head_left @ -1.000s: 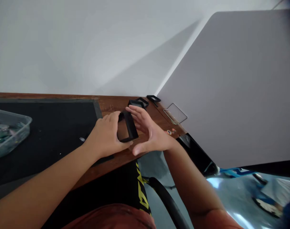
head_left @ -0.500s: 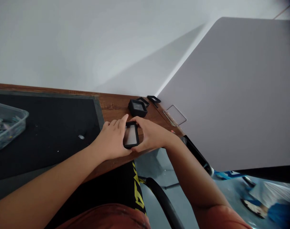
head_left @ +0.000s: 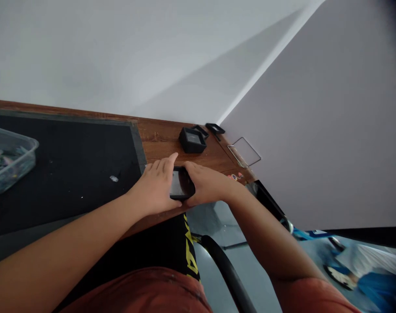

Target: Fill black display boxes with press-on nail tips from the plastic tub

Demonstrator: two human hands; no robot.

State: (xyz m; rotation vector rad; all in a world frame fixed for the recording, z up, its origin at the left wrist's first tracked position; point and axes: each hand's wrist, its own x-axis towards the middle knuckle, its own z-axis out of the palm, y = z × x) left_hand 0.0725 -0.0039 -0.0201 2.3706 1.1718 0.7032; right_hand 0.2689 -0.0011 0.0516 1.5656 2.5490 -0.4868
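Observation:
Near the table's front edge, a small black rectangular frame (head_left: 182,182) with a glossy, see-through pane is held between my two hands. My left hand (head_left: 159,184) grips its left side, thumb at the near edge and fingers at the far edge. Curled round the right side is my right hand (head_left: 204,183). Just beyond them a stack of similar black frames (head_left: 193,140) sits on the wooden table (head_left: 157,137). Part of the held frame's rim is hidden under my fingers.
At left, a clear plastic tub (head_left: 13,163) of small mixed items stands on a black mat (head_left: 87,152) with a small clear scrap (head_left: 113,178). More black frames (head_left: 215,128) and a thin wire frame (head_left: 245,152) are beside the grey partition (head_left: 331,130). Another person's foot (head_left: 341,277) shows lower right.
My view has shifted slightly, so the table things appear higher. Both hands keep hold of the black frame; its pane now shows a dark reflection on the right.

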